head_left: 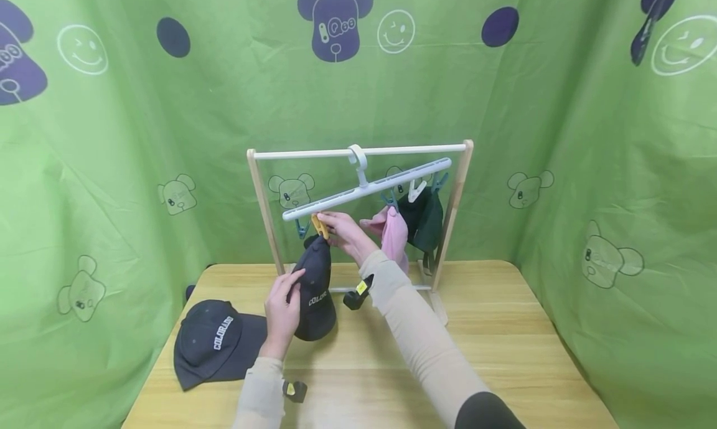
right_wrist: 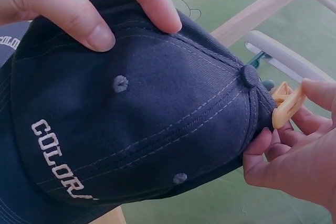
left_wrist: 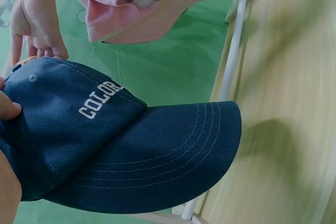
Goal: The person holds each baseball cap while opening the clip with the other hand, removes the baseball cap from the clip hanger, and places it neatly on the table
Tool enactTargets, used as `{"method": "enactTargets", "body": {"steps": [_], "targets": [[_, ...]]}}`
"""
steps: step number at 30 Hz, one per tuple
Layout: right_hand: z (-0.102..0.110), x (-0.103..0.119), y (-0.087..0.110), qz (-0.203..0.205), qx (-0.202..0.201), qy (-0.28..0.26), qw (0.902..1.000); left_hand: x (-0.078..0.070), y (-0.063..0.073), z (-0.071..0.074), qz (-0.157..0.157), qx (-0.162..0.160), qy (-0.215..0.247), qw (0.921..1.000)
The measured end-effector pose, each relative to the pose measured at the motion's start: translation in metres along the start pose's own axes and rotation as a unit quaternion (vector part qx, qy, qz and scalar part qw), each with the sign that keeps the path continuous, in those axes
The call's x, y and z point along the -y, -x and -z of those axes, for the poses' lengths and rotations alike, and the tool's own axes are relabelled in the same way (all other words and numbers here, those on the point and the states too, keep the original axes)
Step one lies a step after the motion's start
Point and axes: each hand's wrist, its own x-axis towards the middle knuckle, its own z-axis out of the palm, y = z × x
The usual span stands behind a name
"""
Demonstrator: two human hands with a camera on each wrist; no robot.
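A dark navy baseball cap [head_left: 315,279] with white lettering hangs with its crown up and brim down beneath the left end of a pale blue hanger [head_left: 336,200]. My left hand [head_left: 282,304] holds the cap by the side of its crown, thumb and fingers on the cloth in the right wrist view. At the crown's top, my right hand [head_left: 348,235] pinches a yellow clip [head_left: 320,226]; the right wrist view shows the clip [right_wrist: 289,106] against the cap's edge near the top button [right_wrist: 249,76]. Part of the clip's jaws is hidden there.
The hanger hooks over a wooden rack's white bar [head_left: 414,150], tilted lower on the left. A pink cap [head_left: 394,233] and a dark green cap [head_left: 426,220] hang at its right. Another navy cap [head_left: 210,339] lies on the table [head_left: 504,354]. A teal clip [head_left: 302,228] hangs leftmost.
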Motion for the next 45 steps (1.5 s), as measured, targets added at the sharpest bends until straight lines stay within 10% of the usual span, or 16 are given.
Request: {"method": "enactTargets", "body": {"steps": [45], "targets": [[0.0003, -0.0037, 0.0015, 0.005, -0.009, 0.004, 0.9999, -0.007, 0.0088, 0.0075, -0.042, -0.018, 0.008, 0.9989]]}}
